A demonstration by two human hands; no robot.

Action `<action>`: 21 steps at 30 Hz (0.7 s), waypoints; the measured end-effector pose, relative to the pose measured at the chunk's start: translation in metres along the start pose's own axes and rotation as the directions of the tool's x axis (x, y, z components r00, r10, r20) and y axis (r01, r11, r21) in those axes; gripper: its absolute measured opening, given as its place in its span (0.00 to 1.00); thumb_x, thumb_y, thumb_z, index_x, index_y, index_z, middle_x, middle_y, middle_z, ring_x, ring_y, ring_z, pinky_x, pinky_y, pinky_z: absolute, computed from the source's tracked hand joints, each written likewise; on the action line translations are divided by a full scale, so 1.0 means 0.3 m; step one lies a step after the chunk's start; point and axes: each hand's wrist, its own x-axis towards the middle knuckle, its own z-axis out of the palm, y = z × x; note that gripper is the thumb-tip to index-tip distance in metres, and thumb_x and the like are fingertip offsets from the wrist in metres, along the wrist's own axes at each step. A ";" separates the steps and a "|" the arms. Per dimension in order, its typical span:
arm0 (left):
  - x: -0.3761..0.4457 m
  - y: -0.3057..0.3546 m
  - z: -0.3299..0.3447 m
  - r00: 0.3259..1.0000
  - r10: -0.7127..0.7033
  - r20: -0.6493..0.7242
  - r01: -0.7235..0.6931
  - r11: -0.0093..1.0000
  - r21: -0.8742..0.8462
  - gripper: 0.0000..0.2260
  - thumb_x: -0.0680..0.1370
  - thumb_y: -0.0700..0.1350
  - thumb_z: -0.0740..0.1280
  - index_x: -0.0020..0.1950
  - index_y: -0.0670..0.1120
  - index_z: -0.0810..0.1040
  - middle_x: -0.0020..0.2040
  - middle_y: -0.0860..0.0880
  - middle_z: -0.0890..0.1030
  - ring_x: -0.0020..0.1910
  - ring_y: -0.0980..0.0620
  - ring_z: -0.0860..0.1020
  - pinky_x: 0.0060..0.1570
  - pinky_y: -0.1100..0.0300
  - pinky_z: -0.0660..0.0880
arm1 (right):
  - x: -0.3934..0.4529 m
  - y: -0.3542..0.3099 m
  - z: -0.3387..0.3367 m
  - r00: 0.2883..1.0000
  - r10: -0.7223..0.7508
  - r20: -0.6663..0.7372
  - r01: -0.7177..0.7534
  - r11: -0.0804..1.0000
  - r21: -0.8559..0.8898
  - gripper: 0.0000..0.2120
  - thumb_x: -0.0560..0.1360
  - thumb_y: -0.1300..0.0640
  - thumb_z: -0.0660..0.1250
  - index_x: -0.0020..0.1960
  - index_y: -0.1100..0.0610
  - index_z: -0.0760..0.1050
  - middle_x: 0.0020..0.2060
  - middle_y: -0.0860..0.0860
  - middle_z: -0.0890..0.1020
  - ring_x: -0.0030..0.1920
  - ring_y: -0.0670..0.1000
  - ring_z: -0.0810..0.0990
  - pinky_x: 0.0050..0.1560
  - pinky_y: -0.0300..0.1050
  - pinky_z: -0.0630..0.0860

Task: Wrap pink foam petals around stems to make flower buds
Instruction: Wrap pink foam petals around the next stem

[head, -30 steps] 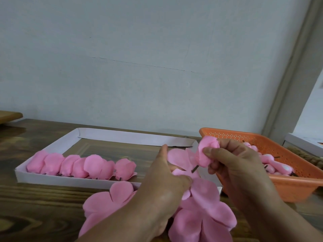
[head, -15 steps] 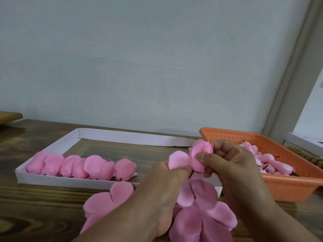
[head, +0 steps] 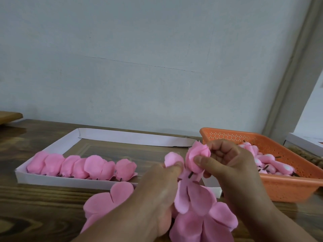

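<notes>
Above the tabletop's near edge, the right hand [head: 225, 161] pinches the half-wrapped bud [head: 196, 158]; the left hand [head: 160, 186] pinches a loose petal [head: 173, 159]. Best lap it snugly, stem [head: 190, 175] centred.

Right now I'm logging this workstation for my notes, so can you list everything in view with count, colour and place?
table: one, dark wood, under everything
tray: one, white, shallow, on the table at left and centre
finished buds: about seven, pink, in a row along the tray's near wall
basket: one, orange, perforated, on the table at right
basket pieces: several, pink and white with dark stems, inside the basket; count unclear
flat petals: a pile, pink, on the table nearest the camera
bud: one, pink, dark stem showing below, held above the tray
wall: pale grey, behind the table
left hand: pinches a loose petal beside the bud
right hand: grips the bud
</notes>
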 end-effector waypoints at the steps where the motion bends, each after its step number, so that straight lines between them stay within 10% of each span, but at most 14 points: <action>1: -0.001 0.000 -0.002 1.000 -0.003 -0.005 0.003 1.000 -0.002 0.07 0.79 0.45 0.65 0.49 0.42 0.79 0.49 0.37 0.83 0.49 0.37 0.82 0.55 0.36 0.75 | -0.002 0.001 0.003 1.000 0.000 0.010 0.000 1.000 -0.012 0.07 0.67 0.70 0.71 0.37 0.59 0.79 0.27 0.64 0.77 0.26 0.49 0.73 0.26 0.39 0.72; 14: -0.003 0.012 0.000 1.000 -0.021 -0.016 0.020 1.000 -0.009 0.11 0.79 0.48 0.64 0.49 0.41 0.80 0.47 0.37 0.83 0.50 0.37 0.82 0.56 0.35 0.74 | 0.014 0.024 -0.011 1.000 0.006 -0.022 -0.005 0.998 0.059 0.05 0.67 0.71 0.69 0.39 0.63 0.77 0.27 0.56 0.80 0.24 0.47 0.74 0.25 0.36 0.71; 21: 0.017 0.005 -0.002 0.998 -0.009 -0.058 0.007 1.000 -0.023 0.10 0.79 0.50 0.65 0.47 0.44 0.81 0.37 0.47 0.83 0.37 0.50 0.81 0.50 0.53 0.78 | 0.025 0.028 -0.022 0.999 0.004 -0.036 -0.001 0.997 0.071 0.08 0.68 0.70 0.69 0.35 0.58 0.78 0.28 0.59 0.80 0.25 0.49 0.73 0.26 0.37 0.72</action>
